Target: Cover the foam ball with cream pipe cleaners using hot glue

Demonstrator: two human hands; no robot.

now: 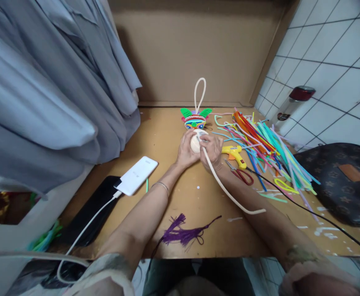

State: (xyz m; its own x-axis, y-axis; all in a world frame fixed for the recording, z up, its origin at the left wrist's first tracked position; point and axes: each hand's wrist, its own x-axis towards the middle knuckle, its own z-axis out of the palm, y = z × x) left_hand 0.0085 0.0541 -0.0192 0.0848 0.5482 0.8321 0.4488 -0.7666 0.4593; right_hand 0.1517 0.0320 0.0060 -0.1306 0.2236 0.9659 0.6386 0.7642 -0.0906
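A cream-white round form [195, 144], perhaps a ball, sits in the closed fingers of my left hand [185, 149]. My right hand [212, 149] pinches a cream-white pipe cleaner [226, 187] against it, its long free end curving down over my right forearm. Just beyond my hands lies a colourful animal-head ornament [195, 119] with green ears and a white loop [196, 94] above it. Whether the ornament touches the round form cannot be made out. A yellow glue gun [236, 154] rests right of my right hand, near red-handled scissors [244, 176].
Many coloured pipe cleaners [261, 139] spread over the table's right side, beside a dark patterned bag [337, 185]. A purple tassel [183, 232] lies near the front edge. On the left are a white power bank [138, 174] with a cable, a black object [90, 211] and hanging grey cloth [59, 90].
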